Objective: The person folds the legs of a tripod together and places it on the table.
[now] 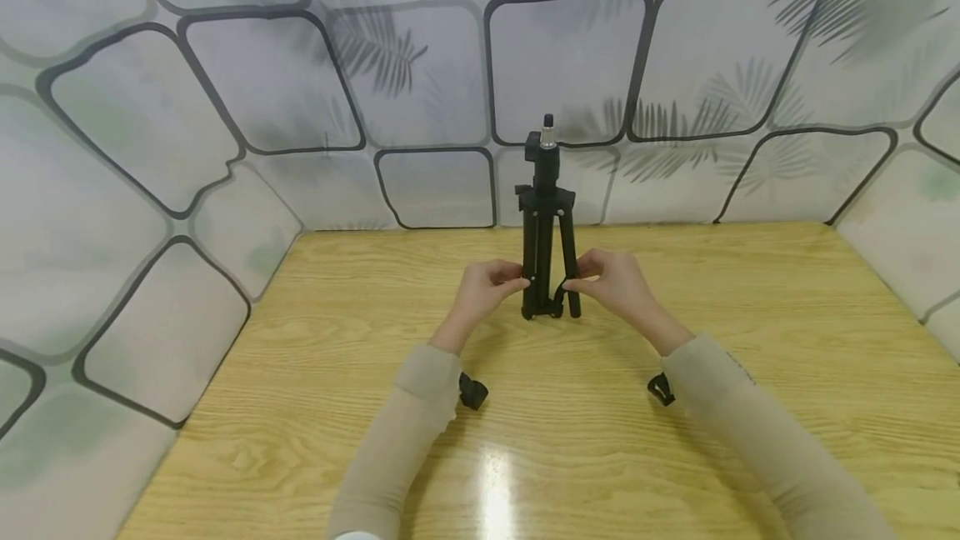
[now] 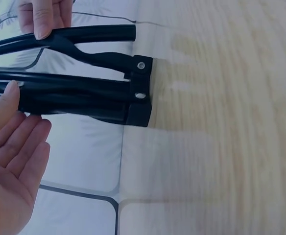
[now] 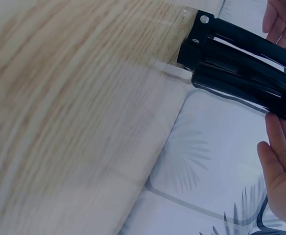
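- My left hand [image 1: 486, 283] is at the tripod [image 1: 548, 227], thumb tip pressed to one folded leg low down; in the left wrist view the other fingers [image 2: 21, 147] lie straight and loose beneath it, not wrapped round anything.
- My right hand [image 1: 609, 280] meets the tripod from the other side, fingertips pinching the right-hand leg near its foot; the right wrist view shows the palm open with the thumb against the black leg.
- The tripod stands upright on the table [image 1: 750, 340], a little behind the middle, between my two hands, legs folded close together and feet touching the wood.
- Its top carries a small head with a silvery stud [image 1: 548, 134] pointing straight up.
- The table is pale yellow wood with strong grain, and a bright streak of glare [image 1: 497, 494] sits on its near edge between my forearms.
- Both sleeves [image 1: 408, 432] are beige and reach to the wrists.
- A small black strap piece [image 1: 472, 392] shows under my left wrist, and another [image 1: 660, 389] under my right.
- Walls [image 1: 225, 107] close the table in on the left, back and right, meeting its edges.
- They are covered in a grey-white print of rounded panels outlined in dark lines, with faint palm-leaf shadows.
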Tool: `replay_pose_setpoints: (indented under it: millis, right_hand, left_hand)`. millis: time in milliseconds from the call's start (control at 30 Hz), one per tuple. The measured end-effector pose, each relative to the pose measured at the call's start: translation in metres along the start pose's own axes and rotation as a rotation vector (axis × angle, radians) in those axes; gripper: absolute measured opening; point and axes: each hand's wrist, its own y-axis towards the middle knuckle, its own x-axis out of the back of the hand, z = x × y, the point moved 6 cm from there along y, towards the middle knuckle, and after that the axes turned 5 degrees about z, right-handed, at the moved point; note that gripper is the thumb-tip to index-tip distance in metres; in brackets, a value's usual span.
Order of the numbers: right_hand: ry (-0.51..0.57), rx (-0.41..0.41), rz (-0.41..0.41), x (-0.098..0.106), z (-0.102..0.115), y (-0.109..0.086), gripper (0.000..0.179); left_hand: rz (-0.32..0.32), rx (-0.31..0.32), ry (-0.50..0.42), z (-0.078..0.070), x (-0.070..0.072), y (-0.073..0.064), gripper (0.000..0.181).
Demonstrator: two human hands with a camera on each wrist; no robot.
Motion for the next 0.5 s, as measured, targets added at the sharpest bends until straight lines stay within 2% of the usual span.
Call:
replay_pose_setpoints:
  millis: [333, 500]
  right_hand:
    - [0.013, -0.016, 0.005, -0.0028, 0.0009, -0.001, 0.027]
    - [-0.003, 0.0, -0.007, -0.0031, 0.0017, 0.0009, 0.027]
  left_hand:
    - [-0.084, -0.01, 0.011, -0.0036, -0.0052, -0.0005, 0.031]
    - [-0.089, -0.008, 0.009, -0.0041, -0.007, 0.0008, 0.03]
